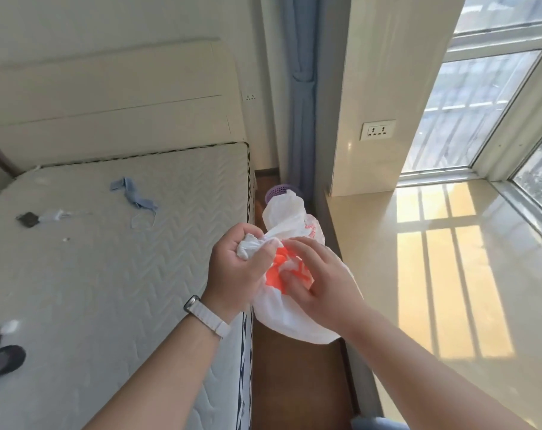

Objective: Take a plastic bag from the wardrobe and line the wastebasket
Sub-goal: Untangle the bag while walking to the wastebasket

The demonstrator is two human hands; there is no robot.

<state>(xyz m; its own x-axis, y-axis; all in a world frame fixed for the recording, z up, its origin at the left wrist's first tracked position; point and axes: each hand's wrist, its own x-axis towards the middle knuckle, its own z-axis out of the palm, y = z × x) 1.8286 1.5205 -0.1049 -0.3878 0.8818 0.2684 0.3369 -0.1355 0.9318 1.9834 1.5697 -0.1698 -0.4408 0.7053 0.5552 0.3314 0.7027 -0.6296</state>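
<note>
At frame centre I see both hands clamped on the crumpled white plastic bag with orange print [294, 318]: left hand [235, 271] bunching its top, right hand [319, 274] pinching the middle, the lilac perforated wastebasket [276, 192] just above.

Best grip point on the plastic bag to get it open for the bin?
Probably the loose rim of the plastic bag, pinched from both sides. The left hand already bunches one gathered end; the right hand works the crumpled folds by the orange print. The film hangs limp, so pull apart sideways above the purple wastebasket.
</note>
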